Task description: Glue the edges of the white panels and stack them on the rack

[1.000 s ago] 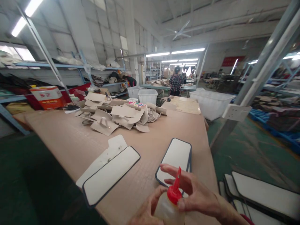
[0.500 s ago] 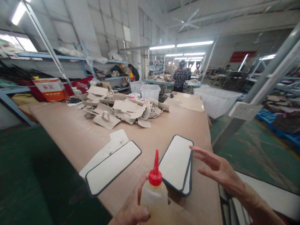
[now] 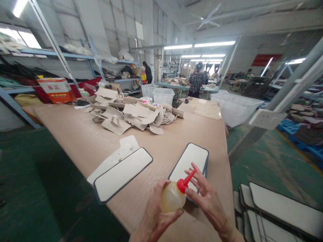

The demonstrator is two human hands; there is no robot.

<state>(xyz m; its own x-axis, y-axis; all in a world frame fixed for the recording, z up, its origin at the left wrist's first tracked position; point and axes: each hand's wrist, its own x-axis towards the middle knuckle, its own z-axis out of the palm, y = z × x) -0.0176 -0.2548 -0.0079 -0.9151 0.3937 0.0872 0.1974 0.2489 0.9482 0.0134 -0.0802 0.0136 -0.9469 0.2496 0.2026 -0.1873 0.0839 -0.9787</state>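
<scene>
My left hand (image 3: 157, 211) is wrapped round a translucent squeeze bottle (image 3: 173, 198) with yellowish contents. The bottle tilts, its red nozzle cap (image 3: 182, 185) pointing up and to the right. Beside the cap is my right hand (image 3: 207, 196), fingers apart around the nozzle and thumb close to the cap's base; whether it touches is unclear. Behind the hands lie overlapping white panels with dark blue edging (image 3: 189, 158), partly hidden. Another dark-edged white panel (image 3: 123, 174) rests on the left of the table, over a pale stained sheet (image 3: 130, 144).
Beige pieces with handles (image 3: 136, 116) are heaped on the brown-topped table (image 3: 174, 132). More dark-edged panels (image 3: 285, 208) are stacked low at the right. A metal post with a socket box (image 3: 267, 119) stands beside the table. White bins (image 3: 233, 106) and a person (image 3: 196, 82) are farther back.
The bottle has tipped from upright to leaning right. My right hand has moved left and down from the panel's edge to the red nozzle. The low panel stack shows more fully.
</scene>
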